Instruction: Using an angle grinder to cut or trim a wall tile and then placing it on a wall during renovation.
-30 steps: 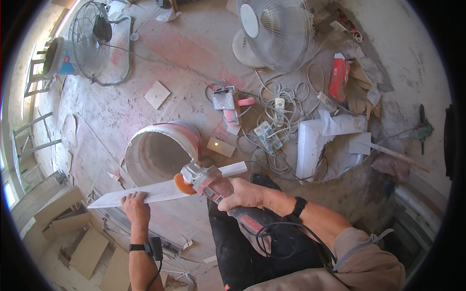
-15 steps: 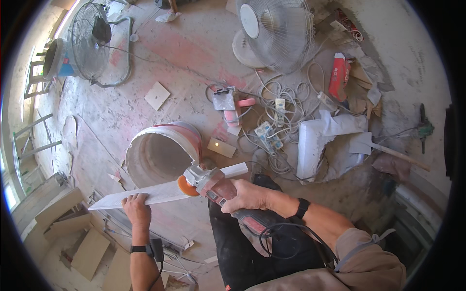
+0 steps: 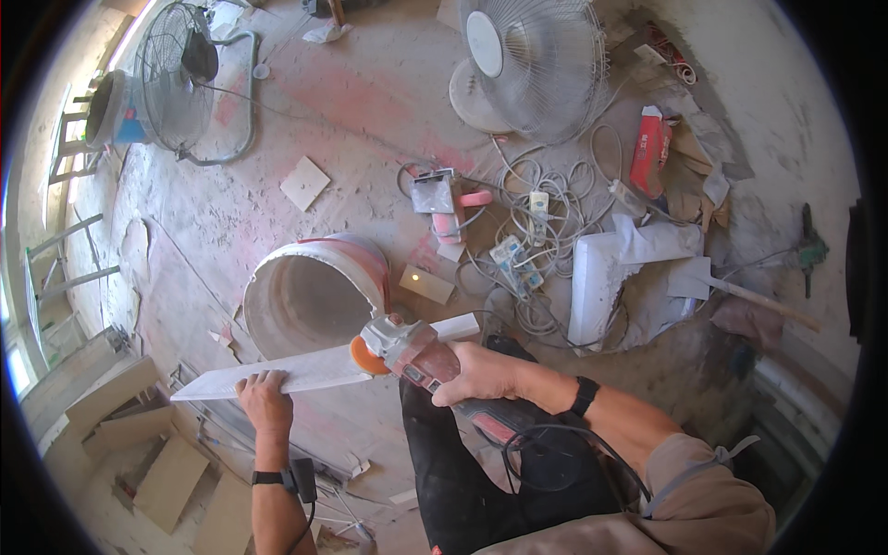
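One dusty, red-stained floor (image 3: 351,205) carries the scene; it lies a little farther right in view than a second ago, which suggests a slight turn of the head. Toward its far edge stands a pale round fan (image 3: 546,69) with a wire cage. Nearer the floor's middle, a red-and-white cylindrical bucket (image 3: 314,301) turns its wide, dust-coated mouth toward the person. The pale, narrow, flat strip (image 3: 319,367), perhaps stone or tile, crosses in front of the bucket's near rim, its left end extending past the rim's left edge; whether the rim supports it cannot be told. Over the strip's right half sits a red-and-grey, corded angle grinder (image 3: 421,356), which has shifted slightly along the strip toward its right end. The right hand (image 3: 470,372) wraps the grinder's body, fingers closed around it. The left hand (image 3: 264,398) keeps its place on the strip's left half, fingers bent over the face and nearly together; the thumb is hidden. Smallest, the orange round disc (image 3: 363,355) overlaps the strip in view, contact unconfirmed. The shift implies that the working point is advancing rightward along a steadied strip.
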The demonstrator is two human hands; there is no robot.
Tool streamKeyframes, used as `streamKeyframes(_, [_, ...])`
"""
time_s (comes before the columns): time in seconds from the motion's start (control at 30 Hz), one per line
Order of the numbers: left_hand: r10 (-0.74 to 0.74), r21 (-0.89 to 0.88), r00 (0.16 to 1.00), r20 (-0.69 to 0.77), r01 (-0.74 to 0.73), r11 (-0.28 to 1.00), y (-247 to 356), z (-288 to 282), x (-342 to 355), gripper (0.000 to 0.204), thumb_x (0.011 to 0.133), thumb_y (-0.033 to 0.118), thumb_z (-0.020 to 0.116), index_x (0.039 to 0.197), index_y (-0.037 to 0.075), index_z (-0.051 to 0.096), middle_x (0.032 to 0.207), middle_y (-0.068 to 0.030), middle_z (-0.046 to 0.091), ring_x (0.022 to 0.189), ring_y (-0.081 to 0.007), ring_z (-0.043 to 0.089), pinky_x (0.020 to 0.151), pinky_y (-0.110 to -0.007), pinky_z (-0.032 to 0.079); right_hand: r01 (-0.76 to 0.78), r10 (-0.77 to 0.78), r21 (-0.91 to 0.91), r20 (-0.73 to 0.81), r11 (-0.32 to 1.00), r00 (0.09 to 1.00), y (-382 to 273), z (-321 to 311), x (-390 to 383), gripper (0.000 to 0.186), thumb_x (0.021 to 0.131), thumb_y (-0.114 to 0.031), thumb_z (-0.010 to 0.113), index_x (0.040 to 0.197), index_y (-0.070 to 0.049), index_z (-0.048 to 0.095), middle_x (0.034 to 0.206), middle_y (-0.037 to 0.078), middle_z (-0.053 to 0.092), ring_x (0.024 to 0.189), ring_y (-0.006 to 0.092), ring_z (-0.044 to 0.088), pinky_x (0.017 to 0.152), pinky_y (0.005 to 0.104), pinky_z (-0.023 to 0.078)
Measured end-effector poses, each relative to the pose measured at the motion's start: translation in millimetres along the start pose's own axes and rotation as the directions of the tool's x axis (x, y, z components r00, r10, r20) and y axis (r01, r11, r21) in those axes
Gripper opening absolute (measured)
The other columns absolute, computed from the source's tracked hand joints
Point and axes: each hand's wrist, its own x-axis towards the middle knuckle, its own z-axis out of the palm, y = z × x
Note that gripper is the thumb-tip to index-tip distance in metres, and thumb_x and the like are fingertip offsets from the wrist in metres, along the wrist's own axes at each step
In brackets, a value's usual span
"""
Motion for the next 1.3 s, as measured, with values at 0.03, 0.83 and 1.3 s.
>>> streamKeyframes(0.03, [-0.002, 0.002, 1.000, 0.002, 0.002, 1.000, -2.3, -1.8, 1.2, 0.017, 0.075, 0.003, 0.065, 0.084, 0.013, 0.075, 0.087, -0.0054, 0.073, 0.087, -0.0276, 0.066, 0.087, -0.042, 0.044, 0.031, -0.031, -0.012, 0.022, 0.999, 0.999, -7.3, 0.6, -4.4, 0.061, 0.073, -0.021, 0.080, 0.125, 0.002, 0.058, 0.106, 0.008, 0.065, 0.093, 0.0160, 0.061, 0.085, 0.0326, 0.051])
streamKeyframes(0.83, [-0.002, -0.011, 1.000, -0.011, 0.002, 1.000, 0.9, -1.7, -3.2, 0.015, 0.076, 0.004, 0.065, 0.084, 0.013, 0.074, 0.086, -0.0052, 0.073, 0.086, -0.0275, 0.066, 0.087, -0.041, 0.044, 0.020, -0.016, -0.113, 0.037, 0.993, 0.999, -10.8, -6.2, -7.1, 0.066, 0.073, -0.022, 0.083, 0.126, 0.005, 0.055, 0.109, 0.008, 0.063, 0.098, 0.0161, 0.060, 0.089, 0.0325, 0.051])
streamKeyframes(1.3, [0.004, -0.003, 1.000, -0.024, -0.004, 1.000, 2.7, -1.4, -3.9, 0.016, 0.076, 0.004, 0.065, 0.084, 0.013, 0.075, 0.086, -0.0051, 0.073, 0.087, -0.0267, 0.066, 0.088, -0.040, 0.044, 0.005, -0.003, -0.103, 0.025, 0.995, 1.000, -9.8, -5.4, -4.9, 0.063, 0.073, -0.020, 0.082, 0.125, 0.003, 0.056, 0.107, 0.008, 0.063, 0.095, 0.0164, 0.061, 0.086, 0.0330, 0.052])
